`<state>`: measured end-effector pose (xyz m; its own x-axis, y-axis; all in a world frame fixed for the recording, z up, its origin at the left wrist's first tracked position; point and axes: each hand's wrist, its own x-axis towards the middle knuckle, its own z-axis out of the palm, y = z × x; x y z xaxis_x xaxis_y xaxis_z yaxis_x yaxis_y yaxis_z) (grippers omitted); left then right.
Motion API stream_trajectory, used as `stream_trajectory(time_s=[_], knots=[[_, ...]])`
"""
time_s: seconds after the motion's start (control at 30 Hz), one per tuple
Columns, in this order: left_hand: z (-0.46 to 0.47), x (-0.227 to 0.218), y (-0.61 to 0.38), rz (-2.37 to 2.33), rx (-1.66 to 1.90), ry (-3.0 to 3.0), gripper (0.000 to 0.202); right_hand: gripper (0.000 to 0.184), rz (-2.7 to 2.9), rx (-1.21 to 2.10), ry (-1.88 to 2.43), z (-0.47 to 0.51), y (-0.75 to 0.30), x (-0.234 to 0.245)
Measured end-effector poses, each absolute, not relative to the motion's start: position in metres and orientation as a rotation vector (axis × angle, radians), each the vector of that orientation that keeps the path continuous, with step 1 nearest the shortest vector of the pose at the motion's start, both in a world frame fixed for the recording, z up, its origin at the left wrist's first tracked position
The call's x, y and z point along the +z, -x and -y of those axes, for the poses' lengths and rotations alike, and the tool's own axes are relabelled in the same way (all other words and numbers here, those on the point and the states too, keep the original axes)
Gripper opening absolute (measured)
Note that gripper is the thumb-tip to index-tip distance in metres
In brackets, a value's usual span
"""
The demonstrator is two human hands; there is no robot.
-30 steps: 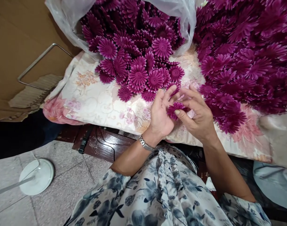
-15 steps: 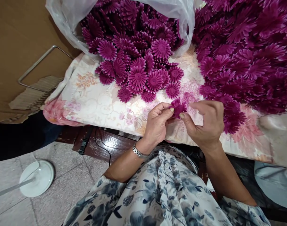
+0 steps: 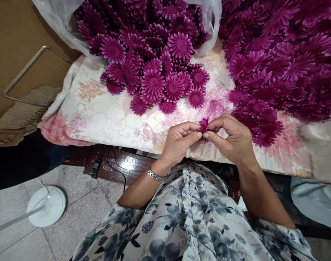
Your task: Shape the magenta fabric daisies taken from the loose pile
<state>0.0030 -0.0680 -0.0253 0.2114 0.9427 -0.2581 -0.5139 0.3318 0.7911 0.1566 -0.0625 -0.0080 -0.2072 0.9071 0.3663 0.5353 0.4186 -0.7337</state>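
Right hand (image 3: 230, 139) beside purple flower heap (image 3: 287, 69)

I pinch a small purple flower (image 3: 203, 123) between the fingers of my left hand (image 3: 176, 143) and my right hand (image 3: 233, 139), my thumb tips close together over its lower part. Taking that flower as the dial's centre, loose blooms (image 3: 153, 83) lie on the floral cloth (image 3: 100, 123) at ten o'clock, reaching up into a plastic bag (image 3: 212, 23). A bigger purple heap (image 3: 282, 61) sits at two, and purple specks (image 3: 216, 107) dot the cloth at one. Well off at ten is brown cardboard (image 3: 15, 29); at eight, a round white base (image 3: 49, 206).
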Motion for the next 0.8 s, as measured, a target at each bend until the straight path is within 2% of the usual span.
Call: stream_trajectory(time_s=[0.17,0.3,0.43,0.57,0.8], knots=[[0.068,-0.029,-0.003,-0.863,1.141,-0.634,0.014,0.009,1.872,0.636,1.188,0.063,-0.157,-0.010],[0.068,-0.033,-0.005,-0.876,1.212,-0.702,0.008,0.005,1.920,0.534,1.200,0.066,-0.157,-0.009],[0.068,-0.038,-0.008,-0.941,1.362,-0.926,0.004,0.009,1.920,0.457,1.224,0.069,-0.155,-0.010],[0.070,-0.038,-0.009,-0.905,1.311,-0.906,0.002,0.004,1.833,0.495,1.209,0.070,-0.153,-0.012],[0.072,-0.031,-0.010,-0.836,1.184,-0.651,0.019,0.011,1.950,0.333,1.219,0.072,-0.152,-0.010]])
